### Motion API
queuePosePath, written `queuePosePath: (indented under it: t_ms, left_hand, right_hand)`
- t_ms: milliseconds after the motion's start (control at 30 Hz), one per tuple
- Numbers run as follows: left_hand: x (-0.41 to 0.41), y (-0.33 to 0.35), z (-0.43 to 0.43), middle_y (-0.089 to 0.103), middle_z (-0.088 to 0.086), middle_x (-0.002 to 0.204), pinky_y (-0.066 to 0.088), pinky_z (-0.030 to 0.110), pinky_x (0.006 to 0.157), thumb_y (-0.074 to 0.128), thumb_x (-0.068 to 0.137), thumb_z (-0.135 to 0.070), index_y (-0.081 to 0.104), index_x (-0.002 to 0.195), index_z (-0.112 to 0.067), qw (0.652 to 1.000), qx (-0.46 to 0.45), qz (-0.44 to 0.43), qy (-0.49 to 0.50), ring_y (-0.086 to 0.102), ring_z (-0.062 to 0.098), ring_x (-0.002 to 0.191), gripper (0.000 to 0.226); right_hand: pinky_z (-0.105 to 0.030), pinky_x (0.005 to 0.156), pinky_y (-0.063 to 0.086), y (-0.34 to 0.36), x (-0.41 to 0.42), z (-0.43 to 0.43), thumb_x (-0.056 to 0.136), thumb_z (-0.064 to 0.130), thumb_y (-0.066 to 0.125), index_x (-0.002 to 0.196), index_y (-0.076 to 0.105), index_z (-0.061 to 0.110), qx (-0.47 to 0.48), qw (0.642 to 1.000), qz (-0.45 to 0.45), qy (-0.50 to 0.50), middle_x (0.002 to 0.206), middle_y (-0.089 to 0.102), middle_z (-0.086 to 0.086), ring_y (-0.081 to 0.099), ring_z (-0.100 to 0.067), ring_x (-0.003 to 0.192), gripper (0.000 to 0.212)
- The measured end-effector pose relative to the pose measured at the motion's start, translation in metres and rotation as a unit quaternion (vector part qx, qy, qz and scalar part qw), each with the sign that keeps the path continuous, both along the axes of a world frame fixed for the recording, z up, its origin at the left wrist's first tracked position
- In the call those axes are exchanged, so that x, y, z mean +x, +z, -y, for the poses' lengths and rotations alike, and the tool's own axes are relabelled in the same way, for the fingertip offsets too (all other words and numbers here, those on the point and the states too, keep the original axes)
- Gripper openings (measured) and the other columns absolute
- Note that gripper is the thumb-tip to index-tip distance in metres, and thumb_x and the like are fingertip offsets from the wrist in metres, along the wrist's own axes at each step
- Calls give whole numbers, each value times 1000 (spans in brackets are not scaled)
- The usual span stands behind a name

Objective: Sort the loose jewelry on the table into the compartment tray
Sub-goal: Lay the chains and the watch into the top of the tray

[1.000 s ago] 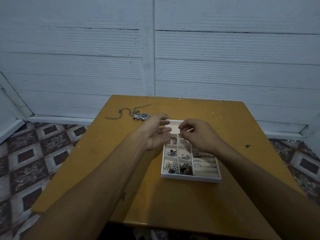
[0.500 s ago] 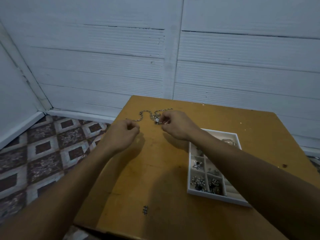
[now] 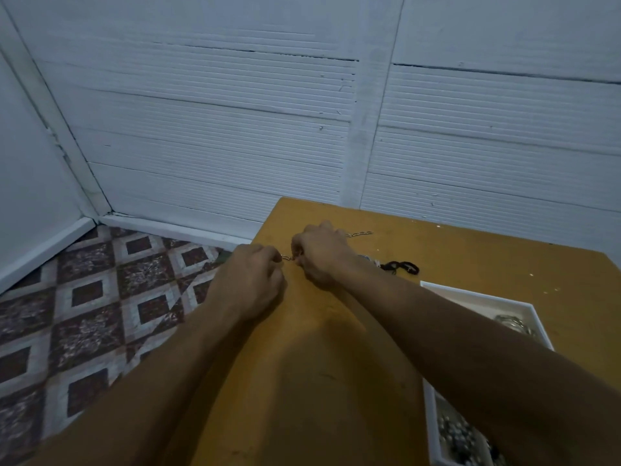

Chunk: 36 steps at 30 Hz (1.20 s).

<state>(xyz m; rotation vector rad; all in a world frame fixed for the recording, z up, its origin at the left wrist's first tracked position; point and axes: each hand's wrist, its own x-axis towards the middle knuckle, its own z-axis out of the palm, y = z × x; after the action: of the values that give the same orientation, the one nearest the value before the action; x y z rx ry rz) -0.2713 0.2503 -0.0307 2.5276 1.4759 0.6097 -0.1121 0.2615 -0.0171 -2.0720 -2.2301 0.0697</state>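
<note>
Forearms fill the bottom of the frame, both reaching up to centre. White compartment tray [image 3: 470, 293] sits lower right on the yellow table [image 3: 453, 250], with the right forearm crossing over its middle. The lowest visible compartment holds a heap of silver pieces [image 3: 452, 432]. The top compartment has one silver item [image 3: 514, 322] at its right side.

Left hand [image 3: 250, 280] is at centre frame, fingers curled, pinching a thin silver chain [image 3: 287, 257]. Right hand [image 3: 321, 255] is just right of it, fingers also curled, clamped on the same chain. A short run of links shows in the gap between the hands, and the rest trails on the table past the right hand, toward upper right. Can't tell if the pinched section is off the surface.

Dark looped cord [image 3: 403, 266] lies right of the right wrist, apart from the tray. Patterned floor tiles [image 3: 100, 297] are at left, with a ribbed white wall [image 3: 235, 129] behind.
</note>
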Motion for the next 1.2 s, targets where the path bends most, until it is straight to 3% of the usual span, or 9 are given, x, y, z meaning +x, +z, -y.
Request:
queuePosePath:
  t_ms: [100, 200, 367, 533, 700, 800, 900, 1033, 1200]
  left_hand:
    - [1, -2, -7, 62, 6, 114, 45, 30, 84, 49, 94, -29, 62, 118, -13, 1000, -3, 15, -3, 52, 18, 103, 32]
    - [3, 2, -7, 61, 7, 118, 41, 27, 83, 50, 93, -26, 61, 120, -12, 999, -11, 33, -2, 52, 18, 106, 33]
    - [3, 12, -1, 59, 8, 126, 33, 23, 84, 51, 95, -25, 58, 126, -12, 999, -9, 52, 12, 51, 20, 113, 34]
    - [0, 14, 4, 58, 6, 128, 40, 30, 90, 51, 94, -30, 57, 127, -16, 998, -13, 61, 30, 49, 19, 117, 36]
    - [3, 30, 7, 60, 8, 126, 40, 33, 94, 55, 91, -26, 59, 125, -15, 996, -3, 84, 25, 50, 22, 118, 36]
    - [6, 42, 9, 60, 7, 127, 40, 33, 96, 56, 92, -24, 60, 125, -13, 993, 1, 111, 28, 52, 23, 117, 35]
    - [7, 47, 13, 60, 6, 128, 40, 32, 95, 56, 92, -24, 59, 126, -13, 991, 2, 127, 28, 53, 22, 116, 35]
    - [6, 50, 18, 60, 6, 128, 40, 32, 96, 56, 93, -24, 59, 126, -13, 991, 0, 133, 33, 53, 21, 117, 35]
    - [2, 56, 24, 61, 4, 127, 36, 25, 89, 56, 92, -23, 61, 124, -15, 983, -9, 173, 56, 53, 19, 116, 32]
  right_hand:
    - [-46, 98, 34, 0, -1, -4, 95, 19, 49, 100, 59, 22, -15, 1000, 2, 8, 118, 54, -5, 39, -27, 116, 11]
    - [-44, 97, 31, -3, -1, -2, 93, 12, 48, 105, 52, 19, -26, 999, 17, 28, 118, 50, -6, 37, -26, 116, 15]
    - [-42, 94, 32, 3, 4, 7, 95, 9, 42, 98, 42, 19, 27, 998, -22, 50, 103, 56, -4, 43, -22, 105, 11]
    - [-34, 71, 40, 27, 10, 8, 94, 7, 48, 95, 39, 15, 45, 990, -116, 59, 91, 58, -4, 48, -19, 81, 12]
    - [-18, 54, 35, 49, 15, 10, 100, 8, 36, 98, 40, 9, 64, 956, -286, 25, 83, 52, 0, 43, -12, 68, 5]
    - [-31, 65, 45, 61, 16, 6, 102, 13, 36, 103, 45, 5, 106, 927, -361, -8, 94, 60, -7, 54, -20, 80, 12]
    - [-38, 76, 49, 72, 15, 3, 103, 14, 39, 99, 44, 8, 116, 899, -422, -16, 90, 58, -3, 56, -21, 83, 9]
    - [-25, 66, 48, 87, 10, 8, 102, 6, 41, 97, 43, 7, 118, 854, -506, 21, 87, 53, -7, 52, -17, 76, 5]
    - [-22, 61, 48, 108, 1, 19, 100, 6, 43, 93, 46, 8, 117, 838, -530, 54, 87, 57, -9, 54, -16, 71, 8]
